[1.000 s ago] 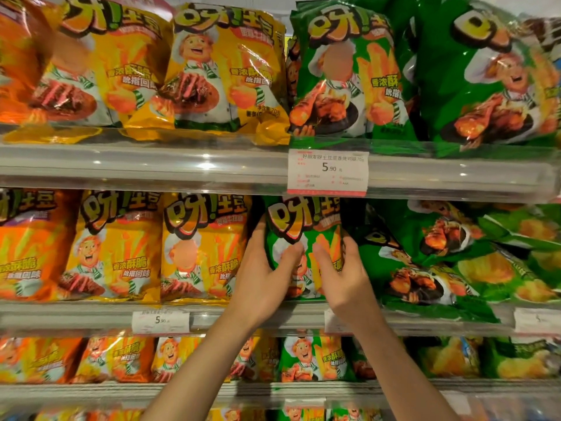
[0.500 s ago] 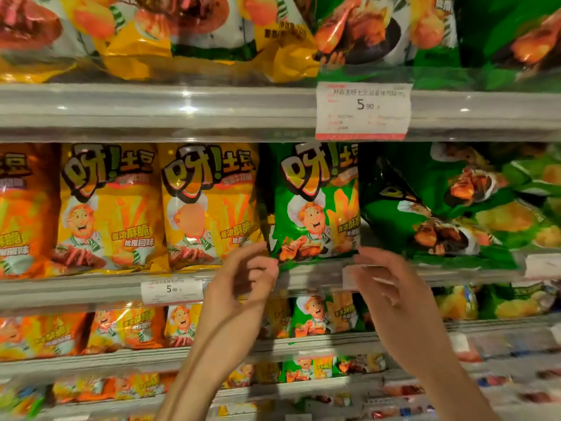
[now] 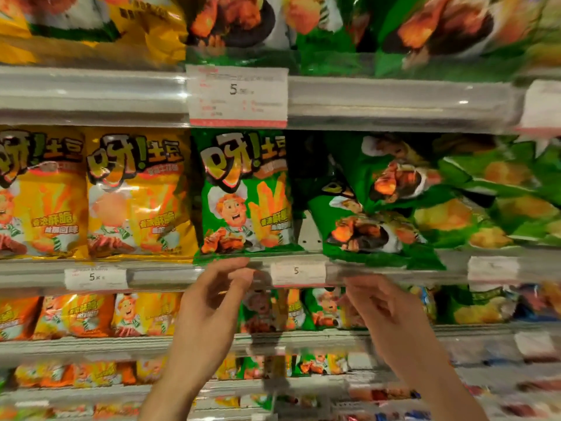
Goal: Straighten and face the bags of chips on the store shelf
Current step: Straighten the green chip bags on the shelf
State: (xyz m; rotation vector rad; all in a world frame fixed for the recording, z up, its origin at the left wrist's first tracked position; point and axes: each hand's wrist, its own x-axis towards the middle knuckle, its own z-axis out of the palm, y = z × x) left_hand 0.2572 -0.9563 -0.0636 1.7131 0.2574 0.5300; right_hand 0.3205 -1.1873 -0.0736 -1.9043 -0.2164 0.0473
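Hands apart: left hand (image 3: 212, 299) touches the upright green foil chip bag (image 3: 243, 196) at its bottom seam, pinch unclear. Right hand (image 3: 382, 308) hangs empty and would best lift the slumped green foil bag (image 3: 373, 226) upright.

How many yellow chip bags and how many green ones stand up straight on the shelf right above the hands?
Yellow foil chip bags, upright: 2
Green foil chip bag, upright: 1
Total: 3
The tumbled green bags are not counted.

Top bags (image 3: 243, 28) cropped; price tag (image 3: 238, 95) txt blurry
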